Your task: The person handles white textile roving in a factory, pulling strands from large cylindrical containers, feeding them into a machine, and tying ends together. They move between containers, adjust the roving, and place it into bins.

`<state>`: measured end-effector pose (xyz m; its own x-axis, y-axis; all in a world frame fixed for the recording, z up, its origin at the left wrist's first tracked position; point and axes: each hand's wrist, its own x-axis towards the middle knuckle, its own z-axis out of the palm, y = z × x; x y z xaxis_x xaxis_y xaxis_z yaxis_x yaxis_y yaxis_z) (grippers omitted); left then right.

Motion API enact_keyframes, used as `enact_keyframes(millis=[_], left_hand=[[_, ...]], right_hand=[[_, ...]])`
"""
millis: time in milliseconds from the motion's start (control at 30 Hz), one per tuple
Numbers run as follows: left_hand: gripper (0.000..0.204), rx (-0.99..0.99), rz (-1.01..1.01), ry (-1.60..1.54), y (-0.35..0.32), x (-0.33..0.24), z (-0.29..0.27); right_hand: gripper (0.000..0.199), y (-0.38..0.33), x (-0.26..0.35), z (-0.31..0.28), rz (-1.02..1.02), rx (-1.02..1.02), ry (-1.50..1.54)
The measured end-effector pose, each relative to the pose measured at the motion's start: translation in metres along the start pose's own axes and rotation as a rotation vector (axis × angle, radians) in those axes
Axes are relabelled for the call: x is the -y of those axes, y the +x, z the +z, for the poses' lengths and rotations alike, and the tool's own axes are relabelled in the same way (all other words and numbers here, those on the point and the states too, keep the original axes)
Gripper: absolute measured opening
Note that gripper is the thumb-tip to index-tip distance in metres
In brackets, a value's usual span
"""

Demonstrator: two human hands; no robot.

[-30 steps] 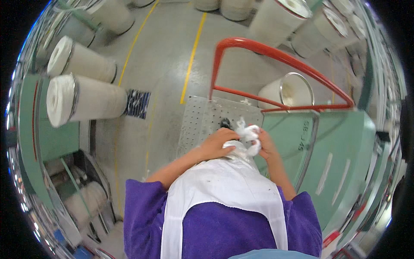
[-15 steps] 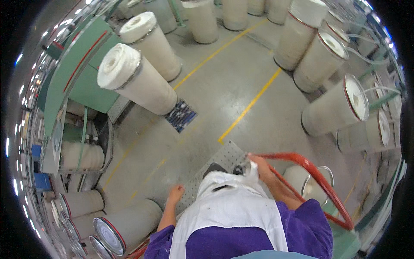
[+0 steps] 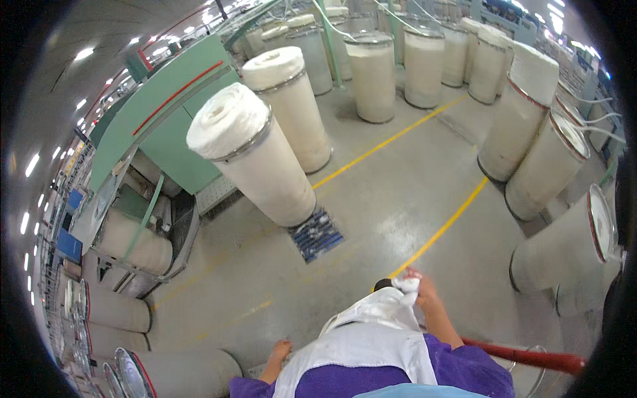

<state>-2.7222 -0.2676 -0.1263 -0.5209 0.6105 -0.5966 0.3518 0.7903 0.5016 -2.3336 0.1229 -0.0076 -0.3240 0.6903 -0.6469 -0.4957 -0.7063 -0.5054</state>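
Showing two hands, one holding one wad.

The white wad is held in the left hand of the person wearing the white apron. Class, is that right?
Not quite: the hand is wrong. The head view shows the white wad in the right hand of the person wearing the white apron.

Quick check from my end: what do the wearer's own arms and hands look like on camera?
Loose purple sleeves cover the upper arms, leaving the forearms bare. The left hand and right hand appear ungloved; I can make out no watch or markings, though fine detail is too small to tell. A white apron is worn over the purple top.
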Motion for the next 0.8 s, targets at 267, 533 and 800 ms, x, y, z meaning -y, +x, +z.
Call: enact_keyframes(millis=[267, 533, 800], left_hand=[[0.026, -0.002, -0.07, -0.416, 0.147, -0.058, 0.05], [0.023, 0.273, 0.185, 0.224, 0.417, -0.192, 0.161], [0.02, 0.613, 0.387, 0.462, 0.59, -0.579, 0.239]], right_hand=[[0.041, 0.118, 0.087, 0.05, -0.125, 0.114, -0.054], [0.038, 0.302, 0.185, -0.046, -0.317, 0.161, -0.081], [0.051, 0.326, 0.289, -0.158, -0.57, -0.288, -0.679]])
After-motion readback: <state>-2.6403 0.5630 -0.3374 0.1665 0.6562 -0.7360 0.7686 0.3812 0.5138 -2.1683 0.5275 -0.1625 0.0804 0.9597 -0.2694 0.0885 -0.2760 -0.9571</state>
